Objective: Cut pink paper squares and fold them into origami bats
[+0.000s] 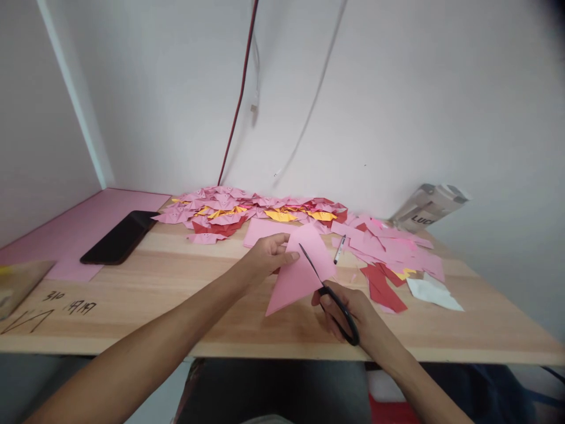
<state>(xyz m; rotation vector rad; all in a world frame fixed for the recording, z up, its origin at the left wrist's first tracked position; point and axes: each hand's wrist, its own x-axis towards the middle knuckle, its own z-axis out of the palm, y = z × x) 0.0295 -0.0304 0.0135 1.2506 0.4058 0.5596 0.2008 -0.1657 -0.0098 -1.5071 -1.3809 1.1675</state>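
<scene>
My left hand (272, 253) pinches the left edge of a pink sheet of paper (293, 280), thumb on top, and holds it tilted above the table. In my right hand (348, 309) is a pair of black-handled scissors (339, 312), my fingers around the handles. The scissors' blades lie across the pink paper, pointing up and left; I cannot tell whether the paper is between them. Behind the sheet lies another flat pink paper (260, 231), partly covered by it and my hand. A white marker pen (339, 249) rests just right of the paper.
Folded pink, yellow and red paper shapes (220, 203) are heaped along the wall. Pink offcuts (388, 250), red scraps (383, 288) and a white scrap (435, 292) lie at right. A black phone (121, 237) is at left, partly on a large pink sheet (92, 221). Cables (241, 97) hang behind.
</scene>
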